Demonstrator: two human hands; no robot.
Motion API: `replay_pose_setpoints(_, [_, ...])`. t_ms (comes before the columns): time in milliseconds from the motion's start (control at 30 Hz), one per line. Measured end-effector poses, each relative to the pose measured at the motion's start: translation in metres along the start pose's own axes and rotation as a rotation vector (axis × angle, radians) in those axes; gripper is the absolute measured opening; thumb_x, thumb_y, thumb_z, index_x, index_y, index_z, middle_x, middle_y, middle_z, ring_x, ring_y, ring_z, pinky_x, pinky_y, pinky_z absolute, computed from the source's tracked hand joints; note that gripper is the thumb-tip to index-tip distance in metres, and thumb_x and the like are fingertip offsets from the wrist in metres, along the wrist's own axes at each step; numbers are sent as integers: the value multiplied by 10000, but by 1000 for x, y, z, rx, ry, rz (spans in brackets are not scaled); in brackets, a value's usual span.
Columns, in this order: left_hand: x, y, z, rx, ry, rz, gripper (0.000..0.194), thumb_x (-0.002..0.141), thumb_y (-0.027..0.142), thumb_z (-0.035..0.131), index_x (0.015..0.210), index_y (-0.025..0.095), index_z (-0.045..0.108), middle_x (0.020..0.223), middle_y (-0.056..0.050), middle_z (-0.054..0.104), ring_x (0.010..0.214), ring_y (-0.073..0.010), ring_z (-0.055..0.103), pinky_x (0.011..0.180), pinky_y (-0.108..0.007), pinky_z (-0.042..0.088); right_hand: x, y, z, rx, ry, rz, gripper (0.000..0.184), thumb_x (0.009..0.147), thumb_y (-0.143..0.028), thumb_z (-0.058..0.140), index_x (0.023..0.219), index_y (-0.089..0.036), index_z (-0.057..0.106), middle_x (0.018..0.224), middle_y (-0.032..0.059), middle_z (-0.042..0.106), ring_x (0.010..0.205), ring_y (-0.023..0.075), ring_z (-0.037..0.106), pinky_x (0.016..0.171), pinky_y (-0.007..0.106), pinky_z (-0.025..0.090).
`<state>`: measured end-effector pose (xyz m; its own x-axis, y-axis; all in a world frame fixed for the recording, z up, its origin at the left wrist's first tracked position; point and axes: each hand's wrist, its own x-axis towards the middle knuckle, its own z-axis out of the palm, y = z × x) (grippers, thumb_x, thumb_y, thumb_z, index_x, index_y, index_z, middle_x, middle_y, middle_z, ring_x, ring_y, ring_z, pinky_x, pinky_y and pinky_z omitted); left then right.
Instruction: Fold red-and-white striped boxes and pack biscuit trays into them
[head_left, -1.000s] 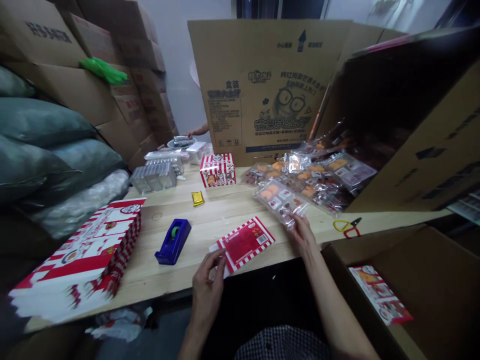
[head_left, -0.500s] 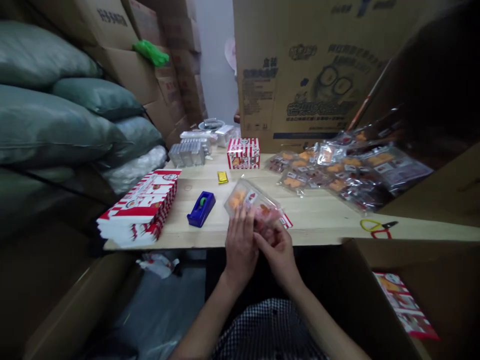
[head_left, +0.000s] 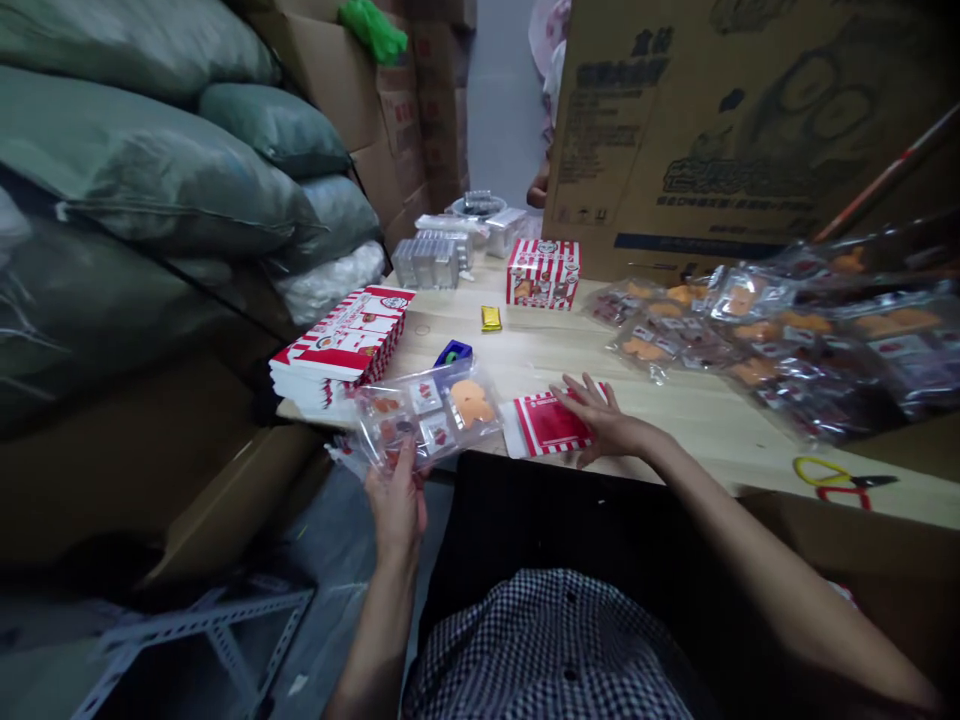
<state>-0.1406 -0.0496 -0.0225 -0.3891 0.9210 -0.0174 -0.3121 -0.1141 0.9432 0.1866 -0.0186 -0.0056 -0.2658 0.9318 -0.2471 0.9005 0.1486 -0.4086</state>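
Observation:
My left hand (head_left: 399, 500) pinches a clear plastic packet (head_left: 427, 415) by its near edge, holding it tilted over the table's front edge. Inside the packet are an orange piece, small white printed sachets and reddish-brown pieces. With fingers spread, my right hand (head_left: 604, 420) rests on a flat red and white carton (head_left: 551, 422) lying at the table's front edge. Behind the packet, a blue tape dispenser (head_left: 454, 353) is partly hidden. A small yellow sachet (head_left: 490, 318) lies farther back.
A stack of flat red and white cartons (head_left: 345, 340) stands at left. An upright printed box (head_left: 543, 274) is at the back, near clear plastic cases (head_left: 426, 262). Many filled packets (head_left: 675, 320) pile up at right, with scissors (head_left: 844, 478) nearer me. Another person's hand (head_left: 538, 188) shows behind.
My left hand has carried the packet leftward, off the flat carton. My right hand has let go of the packet and spread onto the carton. The view has turned left.

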Motion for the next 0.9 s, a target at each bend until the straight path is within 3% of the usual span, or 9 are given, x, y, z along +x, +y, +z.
replay_pose_setpoints(100, [-12,-32,0,-66,53,-83,532,843,384,722,1329,240,559,1333,-83,648,1140,-228,675,896,-366,603,30,4,13,-100,-135,-32,1395,503,-358,926,1602,-254,73,1668,165,-72,1494,411,-195,1141,633,-156])
replay_pose_setpoints(233, [-23,-60,2,-113,33,-184,543,846,383,722,1343,253,545,1305,-72,668,1137,-218,679,913,-346,591,48,5,24,-33,-153,-80,1405,544,-357,895,1595,-274,-33,1648,194,139,1524,417,-12,1142,652,-117])
replay_pose_setpoints(333, [-23,-62,-2,-159,-4,-308,573,793,358,776,1315,243,571,1282,-73,682,1077,-231,706,870,-358,608,50,10,31,18,-94,-114,1440,539,-367,886,1581,-306,-107,1584,182,248,1513,393,117,1149,656,-77])
replay_pose_setpoints(500, [-4,-55,-14,-113,-18,-450,549,687,245,848,1194,179,648,1166,-84,725,917,-218,736,719,-319,636,50,18,41,34,-45,-102,1466,527,-421,883,1574,-316,-137,1562,181,234,1495,406,150,1141,671,-76])
replay_pose_setpoints(700, [35,-51,-11,9,-240,-508,540,669,226,845,1169,132,665,1017,-79,746,810,-200,735,669,-312,638,48,15,40,29,-42,-111,1466,527,-391,890,1574,-323,-134,1539,172,264,1493,392,172,1146,682,-63])
replay_pose_setpoints(900, [46,-70,-1,40,-289,-532,651,691,252,839,1287,143,603,1054,-87,737,860,-208,738,711,-322,637,47,15,40,31,-18,-112,1415,536,-379,886,1583,-357,-66,1532,154,282,1481,419,185,1135,709,-38])
